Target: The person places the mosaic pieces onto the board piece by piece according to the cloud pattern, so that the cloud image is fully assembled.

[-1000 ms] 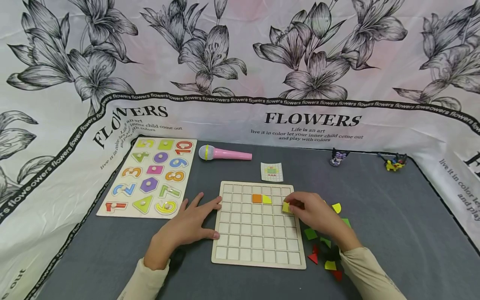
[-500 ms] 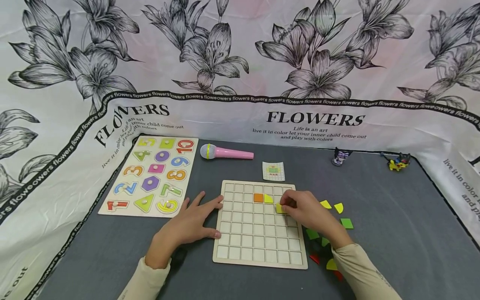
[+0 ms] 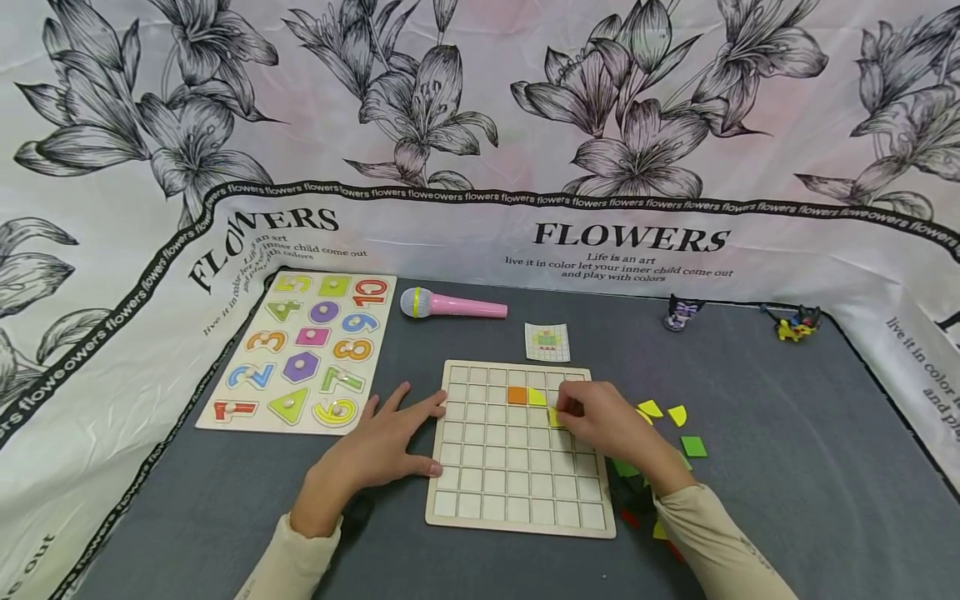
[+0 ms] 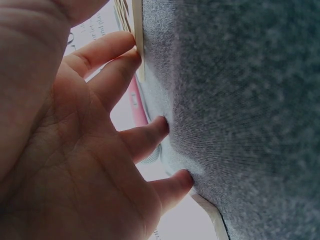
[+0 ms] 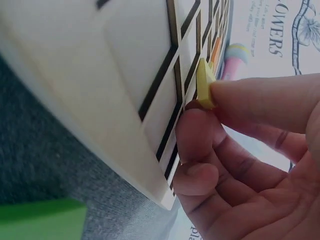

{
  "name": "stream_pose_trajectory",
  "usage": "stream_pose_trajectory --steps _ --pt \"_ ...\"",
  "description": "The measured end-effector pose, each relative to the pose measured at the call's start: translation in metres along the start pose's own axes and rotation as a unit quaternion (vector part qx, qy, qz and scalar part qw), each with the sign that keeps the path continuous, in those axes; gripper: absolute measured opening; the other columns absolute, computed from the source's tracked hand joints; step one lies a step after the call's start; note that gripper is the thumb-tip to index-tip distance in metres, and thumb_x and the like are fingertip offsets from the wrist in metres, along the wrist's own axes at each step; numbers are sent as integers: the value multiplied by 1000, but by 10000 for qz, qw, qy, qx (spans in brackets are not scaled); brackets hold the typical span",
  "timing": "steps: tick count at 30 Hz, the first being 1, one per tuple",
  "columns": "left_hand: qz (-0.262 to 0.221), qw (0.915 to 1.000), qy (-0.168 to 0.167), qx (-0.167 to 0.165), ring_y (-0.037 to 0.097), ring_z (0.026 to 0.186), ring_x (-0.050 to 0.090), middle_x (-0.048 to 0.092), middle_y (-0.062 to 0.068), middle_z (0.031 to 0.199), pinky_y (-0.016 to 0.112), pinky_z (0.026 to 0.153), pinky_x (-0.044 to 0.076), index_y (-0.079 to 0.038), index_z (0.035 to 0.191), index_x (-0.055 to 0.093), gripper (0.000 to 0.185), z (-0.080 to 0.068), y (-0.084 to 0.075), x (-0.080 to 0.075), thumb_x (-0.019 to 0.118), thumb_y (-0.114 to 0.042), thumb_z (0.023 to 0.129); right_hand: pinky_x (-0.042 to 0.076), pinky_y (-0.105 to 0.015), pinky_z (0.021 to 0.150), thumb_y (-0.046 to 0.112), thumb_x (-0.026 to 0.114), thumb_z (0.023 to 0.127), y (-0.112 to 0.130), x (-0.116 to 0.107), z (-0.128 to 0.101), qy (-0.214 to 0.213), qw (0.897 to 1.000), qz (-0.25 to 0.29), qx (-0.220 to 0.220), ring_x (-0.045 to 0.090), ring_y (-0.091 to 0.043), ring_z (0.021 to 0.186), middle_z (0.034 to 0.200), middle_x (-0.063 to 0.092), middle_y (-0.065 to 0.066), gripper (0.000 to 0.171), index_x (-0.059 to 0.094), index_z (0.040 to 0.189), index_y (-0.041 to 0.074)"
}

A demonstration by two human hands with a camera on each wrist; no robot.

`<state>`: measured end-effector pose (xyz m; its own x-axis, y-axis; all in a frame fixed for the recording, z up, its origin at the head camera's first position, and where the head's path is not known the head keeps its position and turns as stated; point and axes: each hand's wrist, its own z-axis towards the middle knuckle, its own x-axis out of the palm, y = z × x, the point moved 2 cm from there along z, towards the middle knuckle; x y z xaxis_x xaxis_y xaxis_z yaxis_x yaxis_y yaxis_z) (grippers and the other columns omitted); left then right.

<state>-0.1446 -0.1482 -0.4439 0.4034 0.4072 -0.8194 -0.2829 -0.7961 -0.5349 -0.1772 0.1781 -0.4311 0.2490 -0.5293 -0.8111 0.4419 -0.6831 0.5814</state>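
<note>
at the far left of the grey table (image 3: 787,433) lies a number puzzle (image 3: 302,352), its coloured digits and shapes set in their slots. just right of its top corner a pink mic (image 3: 450,306) lies on its side.

the left hand (image 3: 375,454) rests flat on the table, fingers spread and relaxed, holding nothing; thumb and forefinger touch the left edge of the grid board (image 3: 487,475). the left wrist view shows those two fingertips against the board's rim (image 4: 137,45) and the others pressed on the cloth.

the board sits in the middle, squares mostly bare. an orange tile (image 3: 517,395) fills one square in the second row, with a yellow piece (image 3: 537,397) in the square just right of it. behind the board lies a small pattern card (image 3: 547,342).

the right hand (image 3: 600,425) is over the board's right part, pinching a yellow tile (image 3: 556,417) between thumb and fingertips. the tile is low over a square in the third row, just below and right of the yellow piece. in the right wrist view the tile (image 5: 204,82) stands on edge, tilted, against the board; whether it touches is hard to tell.

right of the board loose pieces (image 3: 678,429) lie scattered, yellow and green, with red ones partly hidden under the sleeve. along the far edge stand two small figures, a dark one (image 3: 681,313) and a yellow one (image 3: 793,325).
</note>
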Motion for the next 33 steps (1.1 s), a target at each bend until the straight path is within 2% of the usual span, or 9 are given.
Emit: stream_pose_trajectory --steps 7,10,17,20,23,28,31,33 --pt "0 10000 0 12 42 162 12 59 -5 154 71 125 3 -19 169 38 99 0 1 0 90 -42 88 44 -29 60 -1 77 94 1 1 1 -35 9996 -234 -164 48 -9 69 76 54 8 23 67 82 14" --pt "7 10000 -14 -5 42 162 13 59 -6 154 71 125 3 -19 168 38 98 0 0 1 90 -41 87 44 -30 61 -1 77 95 1 1 1 23 9998 -173 -66 50 -9 68 76 57 7 20 68 84 13" --pt "-1 10000 8 -50 43 162 13 59 -5 154 71 125 3 -19 169 38 99 -1 -2 0 90 -40 87 52 -32 65 1 77 96 2 1 -1 80 9988 -41 475 57 -10 72 81 65 5 11 71 90 10" --pt "3 10000 11 -60 43 162 13 59 -4 155 71 125 3 -19 169 38 99 -2 -2 -1 90 -41 88 52 -32 65 1 77 96 2 3 -1 41 9985 -36 551 57 -11 72 80 64 4 12 71 89 10" --pt "8 10000 15 -49 44 162 13 58 -4 155 71 125 3 -18 169 38 99 -2 -2 -1 90 -41 88 52 -32 66 1 76 96 1 3 -2 27 9990 -17 447 57 -10 73 80 65 5 11 73 89 9" --pt "18 10000 23 -21 44 162 13 58 -3 156 72 124 3 -17 169 38 99 -2 -1 0 90 -41 88 54 -32 69 5 76 98 -4 -1 -11 7 9988 213 446 59 -11 77 87 68 5 4 76 95 7" --pt "8 10000 14 -17 44 162 13 58 -2 156 72 124 3 -18 168 38 99 -2 -1 0 90 -41 88 54 -33 69 7 77 99 -8 -9 -20 -155 9981 315 496 61 -12 78 90 69 5 1 77 99 7" --pt "-2 10000 6 -1 45 162 13 58 -2 156 72 124 3 -17 168 38 99 -1 -1 0 90 -41 88 55 -33 69 6 76 99 -12 -15 -27 -303 9978 294 505 62 -12 80 92 71 4 5 78 104 6"
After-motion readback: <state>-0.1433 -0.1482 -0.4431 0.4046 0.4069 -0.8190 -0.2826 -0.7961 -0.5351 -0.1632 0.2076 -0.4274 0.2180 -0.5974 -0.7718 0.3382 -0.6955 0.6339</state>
